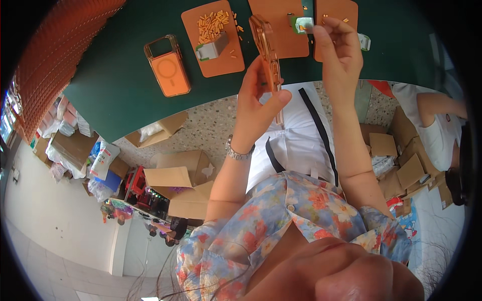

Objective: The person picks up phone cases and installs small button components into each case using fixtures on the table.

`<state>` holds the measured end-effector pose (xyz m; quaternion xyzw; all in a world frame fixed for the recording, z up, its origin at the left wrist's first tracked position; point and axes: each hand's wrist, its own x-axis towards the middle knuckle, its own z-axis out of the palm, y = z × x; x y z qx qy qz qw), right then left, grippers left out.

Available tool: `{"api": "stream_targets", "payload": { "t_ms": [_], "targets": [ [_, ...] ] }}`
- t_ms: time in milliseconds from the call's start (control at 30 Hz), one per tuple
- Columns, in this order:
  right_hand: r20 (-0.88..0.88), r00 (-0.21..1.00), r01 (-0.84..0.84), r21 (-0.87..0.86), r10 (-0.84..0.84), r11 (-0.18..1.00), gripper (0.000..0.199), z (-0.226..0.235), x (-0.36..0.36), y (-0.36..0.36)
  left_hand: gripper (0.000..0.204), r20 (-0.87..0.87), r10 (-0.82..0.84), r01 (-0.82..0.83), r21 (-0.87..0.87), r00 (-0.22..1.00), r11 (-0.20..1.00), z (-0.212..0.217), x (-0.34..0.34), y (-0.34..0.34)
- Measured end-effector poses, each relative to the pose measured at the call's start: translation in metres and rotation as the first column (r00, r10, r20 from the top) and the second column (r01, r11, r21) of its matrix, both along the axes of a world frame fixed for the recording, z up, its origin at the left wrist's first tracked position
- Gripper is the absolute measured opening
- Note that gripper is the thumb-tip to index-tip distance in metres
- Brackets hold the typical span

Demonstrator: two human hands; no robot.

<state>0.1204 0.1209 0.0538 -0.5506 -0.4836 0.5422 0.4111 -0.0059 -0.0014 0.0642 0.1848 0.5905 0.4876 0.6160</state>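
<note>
My left hand (pixel 261 90) is closed around the edge of a clear orange phone case (pixel 266 40), held upright and seen nearly side-on above the near table edge. My right hand (pixel 344 62) is raised to its right, thumb and forefinger brought together; whatever they pinch is too small to make out. Just left of those fingertips is a small green and white box (pixel 303 25), over the middle orange board (pixel 288 47). Another orange phone case (pixel 169 70), with a ring on its back, lies on the table to the left.
The dark green table (pixel 115 85) carries a left orange board (pixel 223 68) with a pile of small orange pieces (pixel 213 25) and a green and white box (pixel 211 48). A right board (pixel 346 7) holds a few pieces. Open cartons (pixel 175 165) stand below; another person's arm (pixel 439 106) is at right.
</note>
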Motion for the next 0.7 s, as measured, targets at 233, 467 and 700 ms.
{"api": "stream_targets", "payload": {
  "t_ms": [233, 467, 700],
  "targets": [
    [0.048, 0.99, -0.126, -0.147, 0.134, 0.981, 0.027, -0.009, 0.005, 0.013, 0.078, -0.037, 0.012, -0.013, -0.019, 0.999, 1.0, -0.011, 0.004, 0.014],
    [0.252, 0.88, -0.438, 0.099, 0.403, 0.894, 0.005, 0.022, -0.004, 0.043, 0.068, -0.055, 0.022, -0.023, -0.021, 0.998, 1.0, -0.021, 0.009, 0.021],
    [0.512, 0.439, -0.881, 0.085, 0.738, 0.466, 0.005, 0.046, -0.003, 0.085, 0.077, 0.001, 0.066, -0.066, -0.085, 0.998, 0.994, -0.023, 0.009, 0.019]
  ]
}}
